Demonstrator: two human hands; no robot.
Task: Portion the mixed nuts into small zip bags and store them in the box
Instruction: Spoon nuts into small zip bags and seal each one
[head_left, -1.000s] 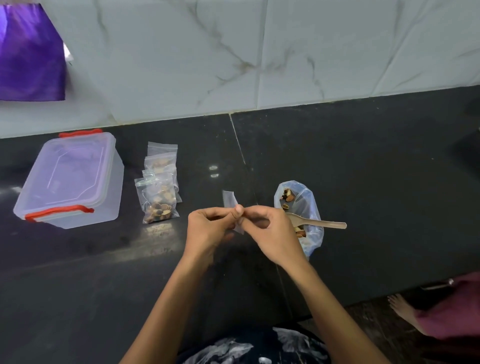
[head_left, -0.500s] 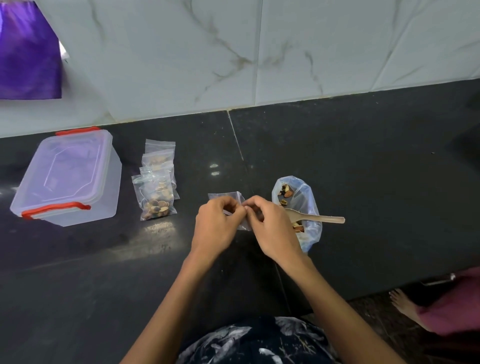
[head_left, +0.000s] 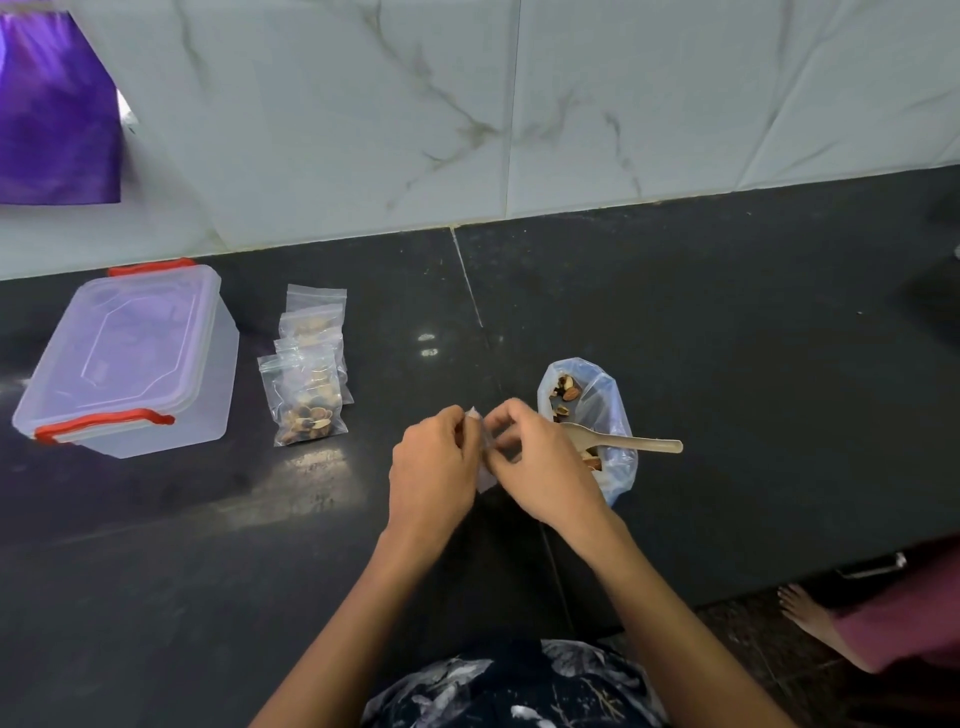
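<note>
Both hands, left hand and right hand, are pinching a tiny clear zip bag between them over the dark counter, just left of the nut bag. It's see-through and mostly hidden by fingers.

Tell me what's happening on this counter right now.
A person's left hand and right hand pinch a small clear zip bag between them above the black counter. Filled zip bags of nuts lie beside the closed clear plastic box with red clips. A wooden spoon rests in the blue-tinted bag of mixed nuts.
</note>
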